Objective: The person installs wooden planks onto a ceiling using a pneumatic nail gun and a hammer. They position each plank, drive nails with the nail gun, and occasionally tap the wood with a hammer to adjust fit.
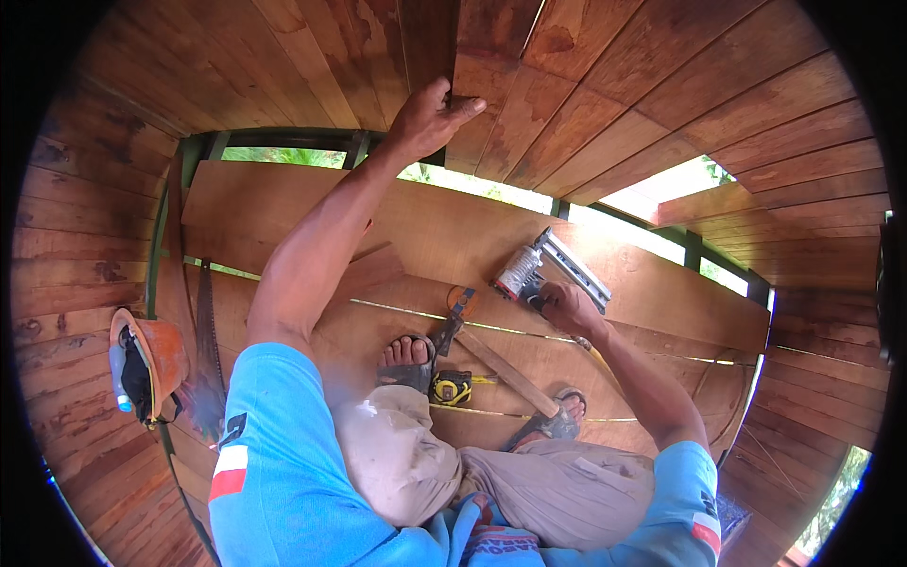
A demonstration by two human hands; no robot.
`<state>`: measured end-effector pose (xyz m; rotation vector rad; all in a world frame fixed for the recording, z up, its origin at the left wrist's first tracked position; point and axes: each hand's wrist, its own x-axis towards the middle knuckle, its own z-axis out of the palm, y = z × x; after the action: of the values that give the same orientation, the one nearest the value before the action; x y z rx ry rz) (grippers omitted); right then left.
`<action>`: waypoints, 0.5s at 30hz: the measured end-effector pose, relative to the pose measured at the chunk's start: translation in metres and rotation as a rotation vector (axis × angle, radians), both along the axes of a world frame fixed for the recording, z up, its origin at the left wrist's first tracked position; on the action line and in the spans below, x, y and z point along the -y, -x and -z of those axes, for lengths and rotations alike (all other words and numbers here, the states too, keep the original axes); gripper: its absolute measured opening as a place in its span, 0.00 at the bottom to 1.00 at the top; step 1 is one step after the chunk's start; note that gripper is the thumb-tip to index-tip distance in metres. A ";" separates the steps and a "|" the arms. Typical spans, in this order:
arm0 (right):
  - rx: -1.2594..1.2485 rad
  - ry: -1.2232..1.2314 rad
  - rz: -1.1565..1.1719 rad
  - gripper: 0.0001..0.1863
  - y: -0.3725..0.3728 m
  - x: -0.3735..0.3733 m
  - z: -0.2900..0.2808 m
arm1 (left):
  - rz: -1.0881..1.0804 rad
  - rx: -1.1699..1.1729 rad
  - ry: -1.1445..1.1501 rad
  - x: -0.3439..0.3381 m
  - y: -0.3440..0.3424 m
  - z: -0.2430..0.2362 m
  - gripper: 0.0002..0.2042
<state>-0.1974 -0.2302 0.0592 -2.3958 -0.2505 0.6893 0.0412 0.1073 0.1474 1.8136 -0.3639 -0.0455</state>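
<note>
blue sleeve (293,472) — nailer (527,268) in right fingers (557,295)

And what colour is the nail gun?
The nail gun is mostly silvery grey; it shows best in the head view.

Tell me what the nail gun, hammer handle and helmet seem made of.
Nail gun: apparently metal, by its silvery, worn sheen. Hammer handle: probably wood, matte, by its tan colour; grain too small to tell. Helmet: likely plastic, by its smooth orange shell.
</note>
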 end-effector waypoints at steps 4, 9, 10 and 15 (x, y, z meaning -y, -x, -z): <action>0.017 -0.013 0.006 0.11 0.001 0.000 0.001 | 0.004 -0.018 0.019 -0.002 0.000 0.004 0.22; 0.046 0.014 -0.028 0.12 0.000 0.001 0.001 | -0.017 -0.030 0.042 0.000 -0.006 0.007 0.23; 0.039 0.037 -0.026 0.12 0.000 0.001 0.002 | -0.018 -0.029 0.037 0.000 -0.006 0.007 0.23; 0.050 0.009 -0.018 0.12 0.000 0.000 0.002 | 0.000 -0.048 -0.011 -0.002 -0.010 -0.004 0.22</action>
<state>-0.1975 -0.2301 0.0573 -2.4246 -0.2910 0.6414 0.0509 0.1097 0.1511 1.8205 -0.3299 -0.0914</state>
